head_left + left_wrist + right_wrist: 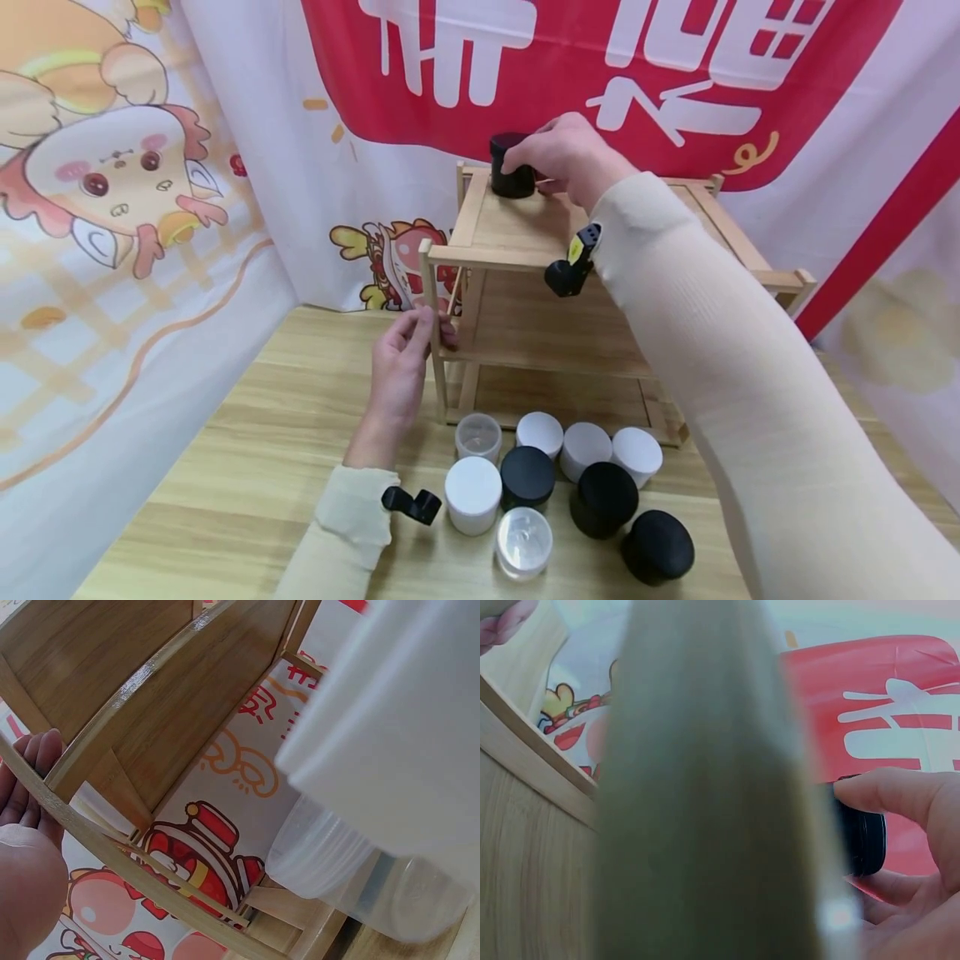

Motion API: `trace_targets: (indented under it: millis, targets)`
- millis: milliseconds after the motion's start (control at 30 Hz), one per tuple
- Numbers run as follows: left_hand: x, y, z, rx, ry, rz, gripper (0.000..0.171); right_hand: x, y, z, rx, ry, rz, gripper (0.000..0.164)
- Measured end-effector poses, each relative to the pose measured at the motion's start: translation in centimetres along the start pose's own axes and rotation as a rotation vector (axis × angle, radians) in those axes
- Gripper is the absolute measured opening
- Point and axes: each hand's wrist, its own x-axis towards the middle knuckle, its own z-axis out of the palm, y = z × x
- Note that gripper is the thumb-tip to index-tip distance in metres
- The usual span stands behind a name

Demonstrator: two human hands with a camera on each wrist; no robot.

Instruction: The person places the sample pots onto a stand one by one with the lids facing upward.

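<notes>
Nearest, round white, black and clear plastic jars [527, 477] cluster, likely for easy reach. My left grip [400, 367] curls round a pale wooden rack [540, 321], seemingly steadying it; my right grip [572, 156] pinches a black cylindrical jar [512, 181] at the rack's far-left top corner.

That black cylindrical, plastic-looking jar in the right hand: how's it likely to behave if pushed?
The black cylindrical jar is probably stiff: no denting shows under the right hand. Squat and upright, it seems unlikely to tip easily, but its round wall suggests rolling if laid sideways. It's opaque, so weight is unclear.
</notes>
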Motion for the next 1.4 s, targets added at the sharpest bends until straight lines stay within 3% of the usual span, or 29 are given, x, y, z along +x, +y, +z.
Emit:
trace_targets:
  millis: [333, 700, 900, 1133, 1400]
  targets:
    - [-0.2, 0.0, 0.0, 0.03, -0.002, 0.005, 0.02, -0.3, -0.1, 0.1, 0.036, 0.052, 0.046, 0.067]
    - [-0.2, -0.1, 0.0, 0.001, 0.001, 0.014, 0.018, -0.3, -0.7, 0.4, 0.038, 0.057, 0.122, 0.075]
    - [-0.2, -0.1, 0.1, -0.013, 0.008, 0.016, 0.018, -0.1, -0.5, 0.4, 0.063, 0.066, 0.114, 0.075]
    - [-0.4, 0.0, 0.1, 0.001, 0.016, 0.008, 0.018, -0.3, -0.4, 1.1, -0.03, 0.085, 0.11, 0.076]
    - [-0.3, -0.1, 0.1, 0.0, 0.01, 0.013, 0.017, -0.5, -0.3, 1.1, -0.015, 0.096, 0.105, 0.074]
